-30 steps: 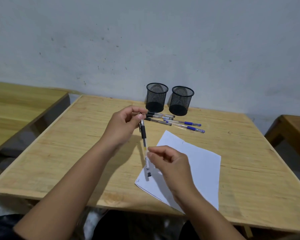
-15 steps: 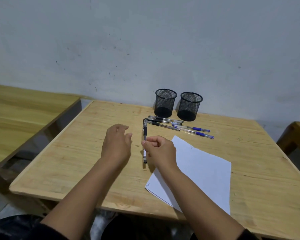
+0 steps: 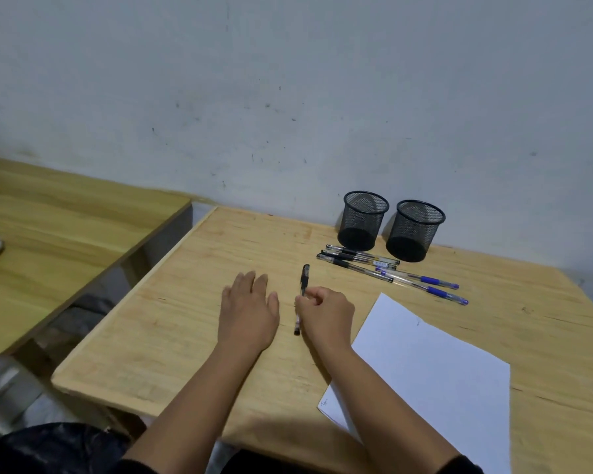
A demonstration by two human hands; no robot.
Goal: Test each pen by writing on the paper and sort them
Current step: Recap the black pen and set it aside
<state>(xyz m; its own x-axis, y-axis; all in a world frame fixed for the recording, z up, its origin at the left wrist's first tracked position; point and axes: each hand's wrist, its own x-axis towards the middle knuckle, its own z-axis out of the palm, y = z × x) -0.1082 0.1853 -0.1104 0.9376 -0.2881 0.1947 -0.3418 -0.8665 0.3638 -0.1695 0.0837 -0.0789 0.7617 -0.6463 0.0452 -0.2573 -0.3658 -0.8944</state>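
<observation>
Two round black mesh cups [image 3: 363, 220] stand empty; right hand [image 3: 326, 316] pinches slim pen [image 3: 303, 278], left hand [image 3: 247, 313] flat, released.

The right hand [image 3: 326, 314] pinches a black pen [image 3: 302, 295] on the table [image 3: 185, 319]; the left hand [image 3: 247, 313] lies flat beside it.

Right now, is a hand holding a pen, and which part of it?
The right hand pinches the black pen around the middle of its barrel. The left hand lies open on the table, holding nothing.
</observation>
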